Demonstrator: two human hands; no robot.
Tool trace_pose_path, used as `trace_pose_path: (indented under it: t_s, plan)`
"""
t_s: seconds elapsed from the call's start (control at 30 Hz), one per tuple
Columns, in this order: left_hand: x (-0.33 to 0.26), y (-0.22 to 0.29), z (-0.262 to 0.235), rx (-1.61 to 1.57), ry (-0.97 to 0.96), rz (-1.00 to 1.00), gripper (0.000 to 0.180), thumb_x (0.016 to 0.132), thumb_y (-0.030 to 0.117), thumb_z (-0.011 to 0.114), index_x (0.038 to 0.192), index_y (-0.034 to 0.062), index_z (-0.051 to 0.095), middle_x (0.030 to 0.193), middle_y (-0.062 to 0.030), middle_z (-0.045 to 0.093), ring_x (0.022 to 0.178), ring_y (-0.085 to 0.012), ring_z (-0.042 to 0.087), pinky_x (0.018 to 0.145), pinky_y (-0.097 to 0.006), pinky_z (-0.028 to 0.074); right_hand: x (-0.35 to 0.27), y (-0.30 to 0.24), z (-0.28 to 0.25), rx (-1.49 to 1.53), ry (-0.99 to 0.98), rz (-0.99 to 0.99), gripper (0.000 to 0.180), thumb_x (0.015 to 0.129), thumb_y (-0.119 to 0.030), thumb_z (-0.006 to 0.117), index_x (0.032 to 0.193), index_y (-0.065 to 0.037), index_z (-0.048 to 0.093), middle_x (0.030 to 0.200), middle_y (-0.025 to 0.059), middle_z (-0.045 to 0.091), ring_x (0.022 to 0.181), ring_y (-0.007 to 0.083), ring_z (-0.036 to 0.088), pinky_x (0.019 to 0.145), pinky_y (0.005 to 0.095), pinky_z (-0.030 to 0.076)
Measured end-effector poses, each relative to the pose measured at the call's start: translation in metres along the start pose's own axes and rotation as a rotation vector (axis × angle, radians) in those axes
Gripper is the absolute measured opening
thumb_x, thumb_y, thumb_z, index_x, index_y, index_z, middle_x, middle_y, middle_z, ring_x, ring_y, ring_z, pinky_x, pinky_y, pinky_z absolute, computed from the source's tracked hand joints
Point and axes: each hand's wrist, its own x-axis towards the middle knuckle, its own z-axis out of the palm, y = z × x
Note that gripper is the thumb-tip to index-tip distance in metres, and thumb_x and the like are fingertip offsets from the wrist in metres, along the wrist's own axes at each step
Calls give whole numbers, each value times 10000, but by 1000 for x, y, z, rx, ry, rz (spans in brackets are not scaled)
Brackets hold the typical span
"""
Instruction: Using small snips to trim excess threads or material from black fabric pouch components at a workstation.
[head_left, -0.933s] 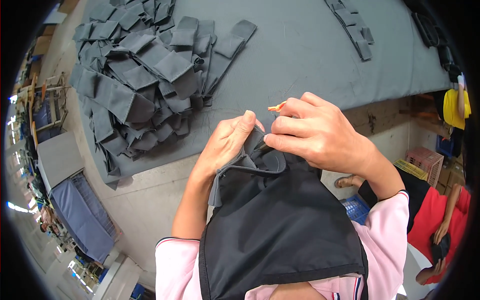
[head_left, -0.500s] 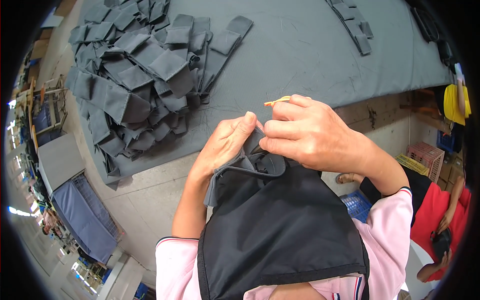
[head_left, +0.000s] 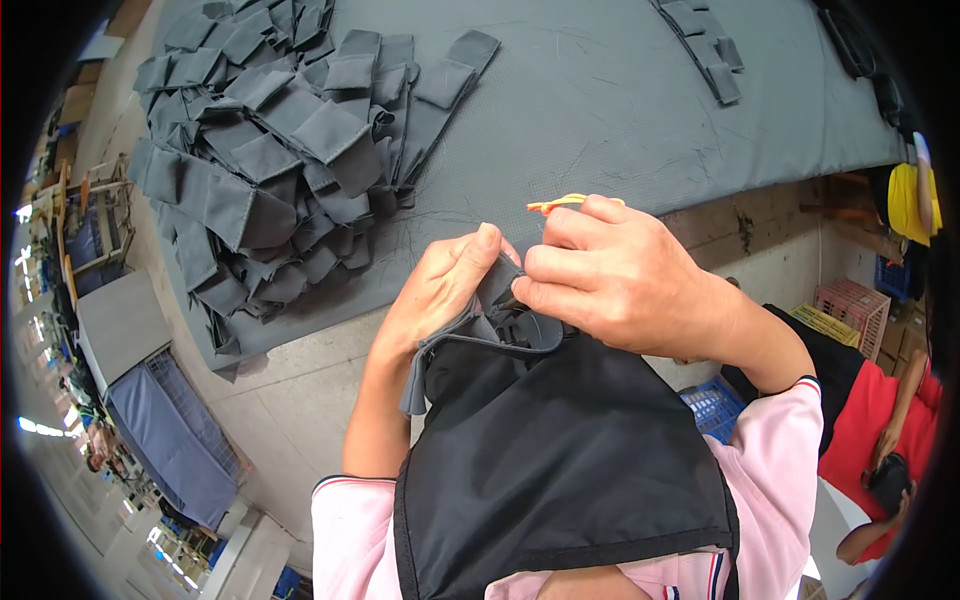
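Observation:
A dark grey fabric strip [head_left: 458, 335], folded and curling, hangs in front of my black apron [head_left: 560, 450]. My left hand [head_left: 445, 280] grips its upper end, thumb on top and fingers behind. Close beside it, my right hand [head_left: 610, 275] is closed, with thumb and forefinger at the strip's edge. A yellow-orange cord [head_left: 565, 202] sticks out over the knuckles of my right hand; whatever it is tied to is hidden in the fist.
Many stitched grey fabric strips [head_left: 270, 150] are heaped on the grey-covered table [head_left: 560, 110] at the left. A few more strips [head_left: 702, 50] lie farther right, among loose threads. A person in red [head_left: 890, 440] is at right, near a blue crate [head_left: 712, 408] and a pink crate [head_left: 852, 305].
Both hands stay close together at the strip, with only a slight shift. The view has moved a little; the heap has not been touched.

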Motion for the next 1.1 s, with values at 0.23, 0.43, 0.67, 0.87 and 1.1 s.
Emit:
trace_pose_path:
  t_s: [0.23,0.43,0.67,0.87,1.1]
  plan:
    - [-2,-2,-3,-2,-10,-13,512,982,465,384,844,34,623,617,56,459,569,-39,395,502,-214,320,-9,-4,6,62,45,64,180,640,-90,654,818,-61,642,701,1,490,692,176,529,672,332,478]
    - [-5,-3,0,27,78,35,502,983,453,392,852,25,621,618,48,461,571,-49,397,507,-221,327,-22,-6,9,347,317,425,250,654,-13,696,899,-43,666,737,41,531,687,214,523,740,353,497]
    - [-2,-1,4,278,193,211,407,982,369,436,870,9,591,620,-53,489,563,-138,468,548,-290,397,-29,-28,17,503,85,702,370,680,-111,756,1020,-35,632,693,53,481,573,153,442,558,264,398]
    - [0,-4,15,480,331,383,347,965,327,462,861,14,568,723,-124,546,609,-288,506,569,-341,409,-31,-24,47,678,144,816,128,769,-122,714,814,-24,645,675,39,503,572,121,449,510,265,359]
    - [2,-13,9,475,475,511,307,950,279,504,875,-14,560,699,-104,481,620,-246,491,582,-336,404,-67,-7,16,1482,439,670,107,785,-36,662,697,25,655,669,58,598,566,108,493,557,240,418]
